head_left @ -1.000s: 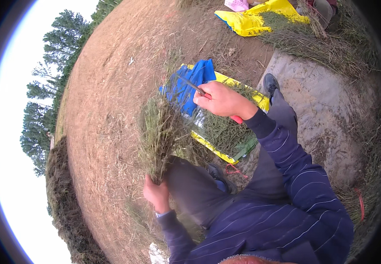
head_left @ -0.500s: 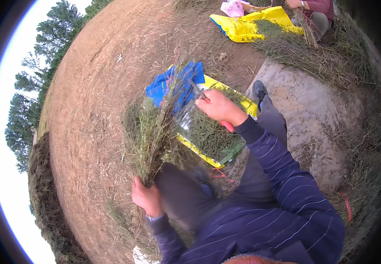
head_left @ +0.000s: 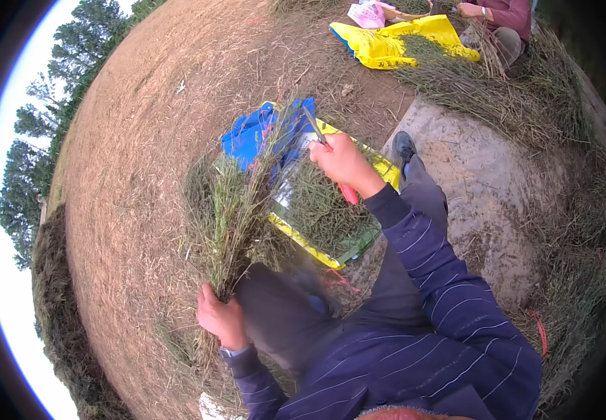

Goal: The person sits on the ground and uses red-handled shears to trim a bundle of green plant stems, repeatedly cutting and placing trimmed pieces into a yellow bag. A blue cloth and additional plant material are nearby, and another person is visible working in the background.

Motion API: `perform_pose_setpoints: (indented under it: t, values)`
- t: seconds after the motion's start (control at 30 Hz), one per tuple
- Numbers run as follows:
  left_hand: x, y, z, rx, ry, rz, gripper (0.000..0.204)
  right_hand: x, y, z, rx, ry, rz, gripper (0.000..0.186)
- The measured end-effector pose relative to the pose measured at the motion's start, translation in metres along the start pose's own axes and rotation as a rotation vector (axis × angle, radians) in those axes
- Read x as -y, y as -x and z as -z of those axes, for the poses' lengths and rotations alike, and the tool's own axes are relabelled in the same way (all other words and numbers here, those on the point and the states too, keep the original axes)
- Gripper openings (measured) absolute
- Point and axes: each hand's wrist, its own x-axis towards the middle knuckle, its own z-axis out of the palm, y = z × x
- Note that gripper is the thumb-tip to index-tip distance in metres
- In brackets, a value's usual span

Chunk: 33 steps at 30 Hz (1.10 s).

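Note:
My left hand (head_left: pixel 220 318) grips a long bundle of green and straw-coloured stalks (head_left: pixel 233 217), held beside my left knee. My right hand (head_left: pixel 338 157) is closed on red-handled shears (head_left: pixel 348 193), whose metal blades point up beside the upper part of the bundle. Below the blades lies a flat yellow bag (head_left: pixel 390 168) heaped with cut plant bits (head_left: pixel 324 206), with blue fabric or plastic (head_left: pixel 245 136) over its far end.
At top right a person in a maroon sleeve (head_left: pixel 506 14) crouches by a yellow sack (head_left: pixel 380 45) and pink bag (head_left: pixel 366 14). A pale slab (head_left: pixel 492 196) lies right of my leg, piled stalks (head_left: pixel 499 91) beyond. Red string (head_left: pixel 540 329) lies at right.
Both hands and the bundle have shifted leftward in the view, along with the surroundings. The bundle's top now leans further right, toward the blades. More of the other person shows than a second ago.

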Motion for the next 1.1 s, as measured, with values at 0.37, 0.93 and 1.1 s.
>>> perform_pose_setpoints:
  t: [0.37, 0.93, 1.1]
  values:
    - [0.0, 0.0, 0.0, -0.001, 0.007, -0.02, 0.04, 0.008, 0.002, 0.002, 0.269, -0.194, -0.29, 0.03]
    - [0.004, 0.0, -0.004, 0.016, 0.03, -0.046, 0.048, 0.005, -0.003, 0.007, 0.482, -0.657, -0.428, 0.033]
    - [0.006, -0.001, -0.003, 0.04, 0.046, -0.055, 0.049, 0.006, -0.006, 0.005, 0.499, -0.597, -0.441, 0.033]
